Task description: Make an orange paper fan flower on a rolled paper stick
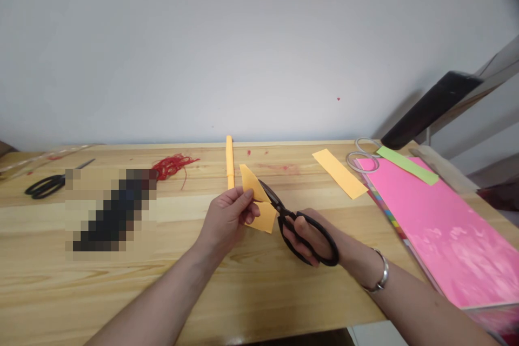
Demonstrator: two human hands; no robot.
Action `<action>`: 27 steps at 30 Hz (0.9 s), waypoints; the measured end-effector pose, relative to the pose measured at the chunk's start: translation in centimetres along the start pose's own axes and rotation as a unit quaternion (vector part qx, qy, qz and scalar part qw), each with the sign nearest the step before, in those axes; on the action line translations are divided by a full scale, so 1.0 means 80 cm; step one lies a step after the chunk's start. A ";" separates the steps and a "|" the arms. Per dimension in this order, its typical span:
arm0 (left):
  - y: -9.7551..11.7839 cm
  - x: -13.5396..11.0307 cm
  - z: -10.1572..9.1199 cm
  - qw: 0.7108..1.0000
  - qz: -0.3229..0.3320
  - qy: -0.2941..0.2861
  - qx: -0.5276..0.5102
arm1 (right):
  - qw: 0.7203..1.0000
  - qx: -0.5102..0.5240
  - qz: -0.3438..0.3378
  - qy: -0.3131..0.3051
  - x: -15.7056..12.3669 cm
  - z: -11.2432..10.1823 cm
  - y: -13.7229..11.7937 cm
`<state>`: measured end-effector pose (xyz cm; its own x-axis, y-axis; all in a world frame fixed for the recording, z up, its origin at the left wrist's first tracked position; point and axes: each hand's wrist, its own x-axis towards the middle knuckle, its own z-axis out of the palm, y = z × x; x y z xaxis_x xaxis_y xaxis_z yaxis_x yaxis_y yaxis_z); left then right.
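Well in from the worktop [251, 303]'s front edge, left hand [227, 208] pinches orange paper [258, 191], probably light, kinda bendy, best edge-held; right hand [318, 238] grips black scissors [284, 212].

1. Tabletop [73, 292]: wood, smooth, grained.
2. Held orange piece [251, 183]: matt paper.
3. Held scissors [280, 209]: metal blades, black plastic-looking handles.
4. Bangle [385, 274]: polished metal.
5. Pink stack [438, 221]: smooth, glossy top.
6. Wall [203, 48]: smooth, matt.
7. Red strands [172, 167]: thread-like.

Curled hands [230, 208] [315, 239] near each other
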<state>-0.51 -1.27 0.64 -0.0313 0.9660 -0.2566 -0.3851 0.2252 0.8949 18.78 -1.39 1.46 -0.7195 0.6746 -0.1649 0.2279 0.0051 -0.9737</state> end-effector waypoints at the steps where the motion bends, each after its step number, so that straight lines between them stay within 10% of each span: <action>1: 0.000 0.000 0.000 1.000 0.000 -0.001 0.001 | 1.000 0.002 -0.006 0.001 -0.001 0.000 0.000; 27: -0.006 0.000 -0.005 0.999 0.002 -0.031 0.024 | 0.999 0.025 -0.039 -0.021 -0.004 -0.002 0.000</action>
<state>-0.68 -1.45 0.06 0.0248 0.9726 -0.2311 -0.3410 0.2255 0.9126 19.10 -1.51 1.52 -0.7613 0.6417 -0.0932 0.1371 0.0187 -0.9904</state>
